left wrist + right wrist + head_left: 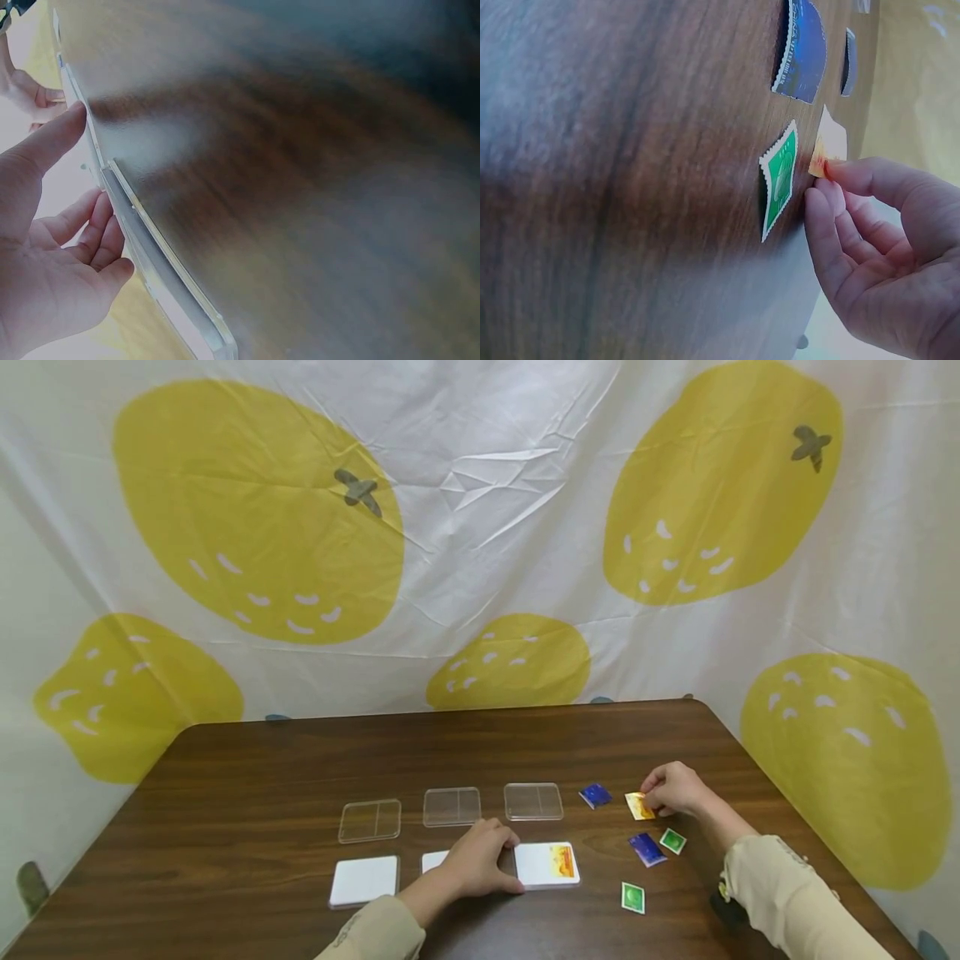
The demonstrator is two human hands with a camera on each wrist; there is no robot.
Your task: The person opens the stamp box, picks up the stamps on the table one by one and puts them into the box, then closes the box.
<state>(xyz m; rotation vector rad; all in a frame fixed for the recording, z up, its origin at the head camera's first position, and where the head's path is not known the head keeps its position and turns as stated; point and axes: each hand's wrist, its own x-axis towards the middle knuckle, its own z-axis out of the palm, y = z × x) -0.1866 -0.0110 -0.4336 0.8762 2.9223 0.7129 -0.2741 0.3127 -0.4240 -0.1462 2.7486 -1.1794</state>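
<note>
My right hand (677, 789) pinches an orange-and-yellow stamp (637, 806) between thumb and fingertips at the table's right side. In the right wrist view, the pinched stamp (825, 146) tilts up behind a green stamp (780, 180). My left hand (480, 858) rests by the left edge of a shallow white-filled case (534, 865), its thumb at that edge in the left wrist view. An orange stamp (562, 862) lies on the right part of this case. Left of it, a second white case (432, 861) is partly hidden by the left hand.
Another white case (363, 882) lies at the left. Behind the cases is a row of clear lids, including a left lid (370, 838) and right lid (533, 818). Two blue stamps, one rearward (596, 796), and a nearer green stamp (633, 898) lie loose on the brown table (247, 827).
</note>
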